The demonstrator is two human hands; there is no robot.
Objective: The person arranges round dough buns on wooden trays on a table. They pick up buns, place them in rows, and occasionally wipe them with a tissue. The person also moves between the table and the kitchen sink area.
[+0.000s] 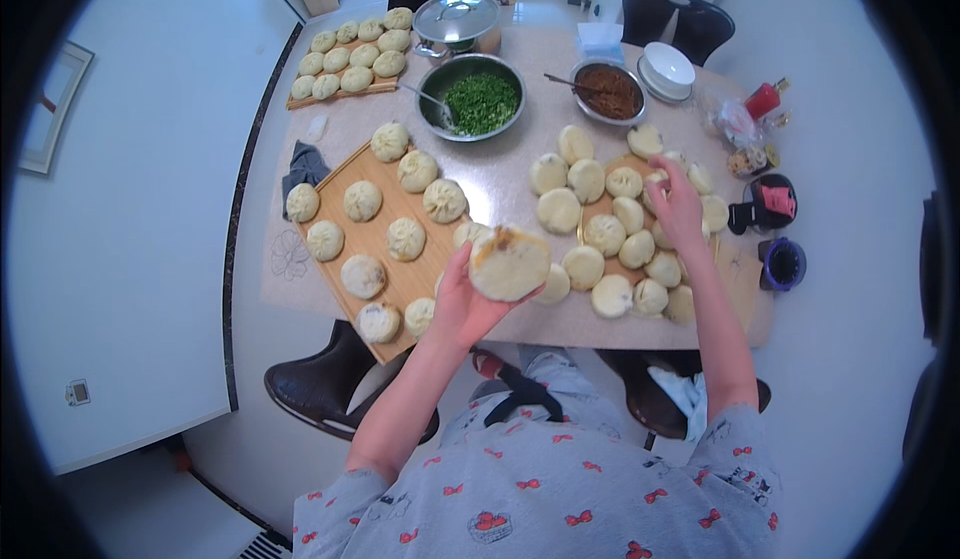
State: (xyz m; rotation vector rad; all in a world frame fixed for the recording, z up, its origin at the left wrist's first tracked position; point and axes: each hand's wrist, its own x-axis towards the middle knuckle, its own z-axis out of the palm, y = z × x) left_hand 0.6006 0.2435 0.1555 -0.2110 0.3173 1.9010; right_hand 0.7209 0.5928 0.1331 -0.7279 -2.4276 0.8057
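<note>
My left hand (474, 310) holds up a large pale bun (511, 270), its flat face towards me with a brown stain at the upper edge. Several pleated buns sit on the wooden board (341, 184) beyond and left of that hand. At the right, my right hand (681, 203) is over a crowded group of buns. Its thumb and fingers are around a small bun (655, 179); whether they grip it is unclear. Below lies a round board (619, 272), mostly covered by buns, such as a pleated one (604, 235). More flat-faced buns (559, 210) lie around it on the table.
A steel bowl (517, 71) of chopped greens and a smaller bowl (639, 113) of brown filling stand at the back, near a lidded pot (456, 15). Another board (345, 94) of buns is back left. White bowls (669, 66) and jars flank the table's right side.
</note>
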